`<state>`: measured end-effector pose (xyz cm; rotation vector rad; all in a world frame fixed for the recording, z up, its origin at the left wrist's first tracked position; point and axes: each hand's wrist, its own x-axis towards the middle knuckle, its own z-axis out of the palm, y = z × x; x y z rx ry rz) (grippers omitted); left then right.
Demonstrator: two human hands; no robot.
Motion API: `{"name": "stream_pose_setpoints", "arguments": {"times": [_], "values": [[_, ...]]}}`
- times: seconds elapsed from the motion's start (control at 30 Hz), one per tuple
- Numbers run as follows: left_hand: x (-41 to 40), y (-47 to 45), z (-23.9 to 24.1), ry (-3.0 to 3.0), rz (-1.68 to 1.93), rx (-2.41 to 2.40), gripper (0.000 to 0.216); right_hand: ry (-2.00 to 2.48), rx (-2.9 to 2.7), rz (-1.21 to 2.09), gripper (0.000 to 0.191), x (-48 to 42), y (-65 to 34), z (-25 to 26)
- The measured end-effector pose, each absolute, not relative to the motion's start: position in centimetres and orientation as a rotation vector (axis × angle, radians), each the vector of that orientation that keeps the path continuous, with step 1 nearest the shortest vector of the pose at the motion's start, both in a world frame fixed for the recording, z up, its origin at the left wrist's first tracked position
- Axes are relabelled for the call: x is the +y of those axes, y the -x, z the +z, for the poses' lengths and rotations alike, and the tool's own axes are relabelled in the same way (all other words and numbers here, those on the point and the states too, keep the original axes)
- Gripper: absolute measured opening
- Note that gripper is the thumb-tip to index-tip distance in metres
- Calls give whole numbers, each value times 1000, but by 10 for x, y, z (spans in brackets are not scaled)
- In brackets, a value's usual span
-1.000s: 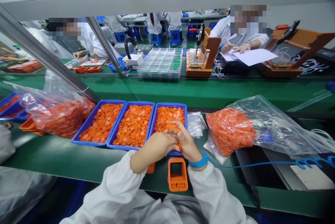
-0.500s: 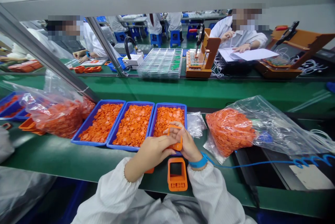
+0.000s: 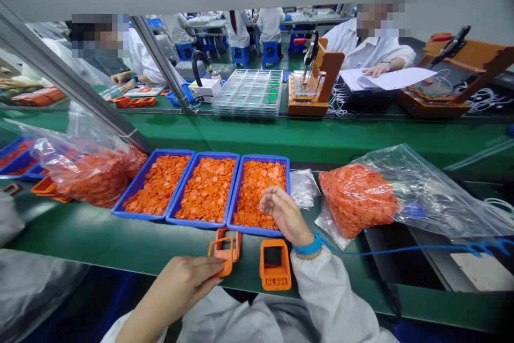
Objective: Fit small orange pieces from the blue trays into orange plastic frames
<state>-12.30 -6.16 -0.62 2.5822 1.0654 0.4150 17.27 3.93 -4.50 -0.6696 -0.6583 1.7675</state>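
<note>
My left hand (image 3: 182,281) pinches a thin orange rectangular frame (image 3: 227,267) near the front of the bench. Behind and partly under this frame is another orange plastic frame (image 3: 237,246); whether the two touch I cannot tell. Over the rightmost blue tray (image 3: 259,231) hovers my right hand (image 3: 288,217), its fingers loosely curled and apart, with nothing visible in them. Small flat orange plastic pieces (image 3: 251,185) fill that tray. Between my forearms an orange housing (image 3: 286,268) with a rectangular window lies on the green bench. A blue wrist strap (image 3: 308,245) circles my right wrist.
Two more blue trays (image 3: 168,213) of orange pieces stand to the left. Clear bags of orange parts lie at the left (image 3: 94,177) and right (image 3: 357,196). A blue cord (image 3: 381,251) runs rightward from my wrist. Across the green belt (image 3: 241,137), co-workers sit near clamp fixtures (image 3: 313,86).
My left hand has carried the orange frame down and left, away from my right hand. My right hand has let go of it and stays over the right tray. The second frame has come into view.
</note>
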Motion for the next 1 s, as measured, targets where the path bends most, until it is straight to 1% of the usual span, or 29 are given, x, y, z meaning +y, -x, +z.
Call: {"name": "stream_pose_setpoints", "arguments": {"times": [0.13,0.27,0.33,0.47,0.53,0.63,0.77,0.83,1.0], "values": [[-58,116,-26,-2560,341,1195,33,683,-637,1759,36,40,-172,-43],[-48,108,-26,-2562,237,1227,33,681,-616,1752,35,40,-173,-42],[-47,102,-22,-2597,294,1244,35,679,-610,1753,34,40,-173,-41],[-63,74,-14,-2618,635,1199,41,677,-604,1753,33,39,-173,-40],[-73,51,-13,-2585,723,1141,43,677,-603,1756,33,39,-173,-40],[-82,22,-20,-2577,683,1076,46,672,-601,1752,33,39,-173,-39],[-80,9,-32,-2537,655,1041,37,661,-605,1744,28,39,-173,-39],[-79,11,-34,-2506,675,1034,36,655,-608,1744,28,39,-173,-40],[-81,18,-21,-2448,725,986,37,629,-629,1745,26,39,-173,-45]]}}
